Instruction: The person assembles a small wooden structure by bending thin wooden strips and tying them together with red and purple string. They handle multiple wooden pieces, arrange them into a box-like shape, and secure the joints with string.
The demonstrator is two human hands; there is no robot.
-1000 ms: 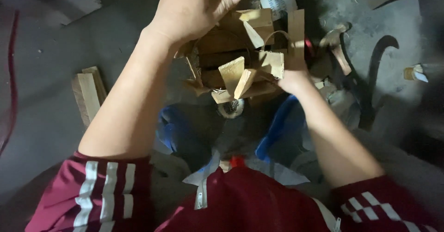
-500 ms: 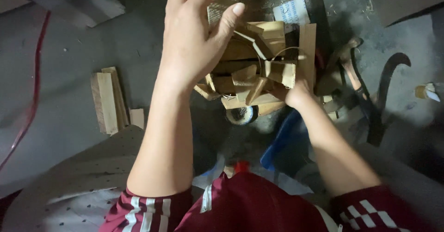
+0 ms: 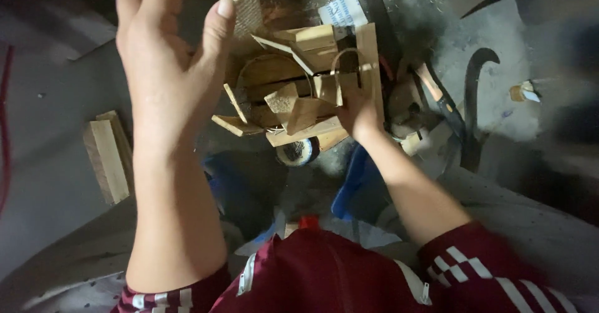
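The left hand (image 3: 165, 70) has come up off the pile of wood scraps (image 3: 299, 95) and now hangs in the air to its left, fingers spread and grip released, holding nothing; half a second ago its palm lay across the top of the pile. That leaves the scraps bared to view, a loose heap of flat offcuts and wedges jutting at odd angles on the grey floor (image 3: 50, 163). The right hand (image 3: 359, 113) stays at the heap's right edge, its grip clenched on an upright flat piece, so it alone steadies the load. Compared with a second ago, the view has tipped forward and the pile sits lower in the picture. A stack of small wood blocks (image 3: 107, 157) lies well apart on the left, and a curved dark tool (image 3: 474, 101) lies to the right.
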